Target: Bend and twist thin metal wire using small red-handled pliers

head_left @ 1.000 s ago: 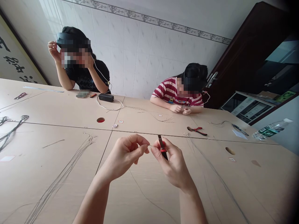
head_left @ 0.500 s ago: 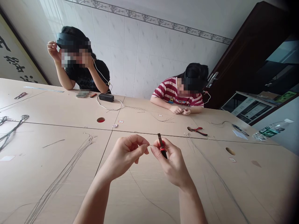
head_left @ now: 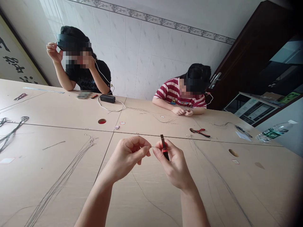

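My left hand (head_left: 132,154) is closed in a pinch on the end of a thin wire (head_left: 151,201), whose slack trails down over the table toward the front. Close beside it, my right hand (head_left: 174,164) is also closed, its thumb and finger at the same bit of wire. Within that right hand a small red-and-black hand tool (head_left: 163,146) is held, black end pointing up; its lower part is hidden by the fingers, so its exact kind does not show. The two pinches nearly touch.
Bundles of thin wires (head_left: 68,170) lie left and right on the table. Red-handled pliers (head_left: 201,131) rest beside a cable hole, with a water bottle (head_left: 274,130) farther right. A black box (head_left: 107,98) with a white cable stands across the table, where two people sit.
Hardly anything differs. Both my hands keep the same pinch on the wire, and the view has shifted very slightly. The person at the left moves a raised hand a little.
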{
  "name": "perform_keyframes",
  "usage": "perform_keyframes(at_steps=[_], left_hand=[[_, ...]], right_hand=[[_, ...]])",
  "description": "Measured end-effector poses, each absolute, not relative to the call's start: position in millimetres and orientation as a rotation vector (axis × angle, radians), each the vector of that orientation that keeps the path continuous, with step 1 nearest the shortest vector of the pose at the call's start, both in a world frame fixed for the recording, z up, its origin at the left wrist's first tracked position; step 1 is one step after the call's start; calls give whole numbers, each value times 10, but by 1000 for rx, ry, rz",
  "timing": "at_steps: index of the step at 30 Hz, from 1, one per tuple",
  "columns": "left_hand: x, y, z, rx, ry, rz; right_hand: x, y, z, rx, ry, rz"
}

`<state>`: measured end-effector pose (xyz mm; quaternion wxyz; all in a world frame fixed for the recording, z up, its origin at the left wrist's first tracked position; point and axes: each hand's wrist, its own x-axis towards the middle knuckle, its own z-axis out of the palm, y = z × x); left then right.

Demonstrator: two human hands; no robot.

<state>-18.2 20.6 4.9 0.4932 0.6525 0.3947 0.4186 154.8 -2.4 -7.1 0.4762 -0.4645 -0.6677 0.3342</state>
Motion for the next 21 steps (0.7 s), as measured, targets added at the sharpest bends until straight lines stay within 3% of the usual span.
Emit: perform_keyframes(at_steps=[21], left_hand=[[-205, 205, 53, 1557, 1006, 1015]], right_hand=[[1568, -43, -40, -1128, -1614, 814]])
